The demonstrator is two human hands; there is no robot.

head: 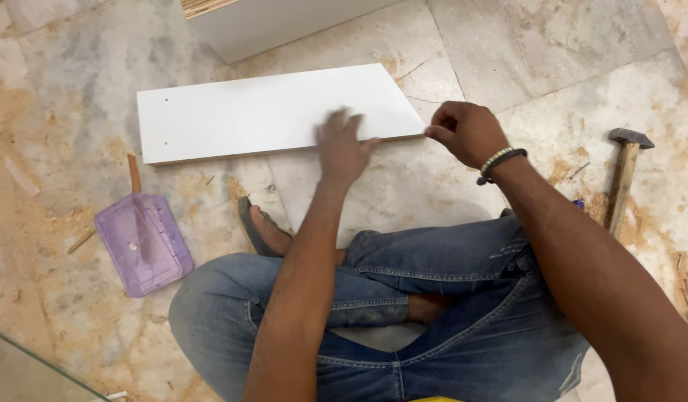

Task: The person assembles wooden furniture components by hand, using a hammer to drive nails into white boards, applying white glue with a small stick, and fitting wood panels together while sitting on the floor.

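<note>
A white laminated board (255, 115) lies flat on the marble floor in front of my crossed legs. My left hand (342, 145) rests on its near edge with fingers spread, slightly blurred. At the board's right corner my right hand (467, 132) has its fingers pinched together against the edge; whatever it may hold there is too small to make out. A beaded bracelet sits on my right wrist.
A hammer (624, 175) with a wooden handle lies at the right. A purple translucent plastic lid (143, 242) and a pencil (133, 173) lie at the left. Another white panel (273, 22) stands at the top. Sawdust covers the floor; a glass edge shows bottom left.
</note>
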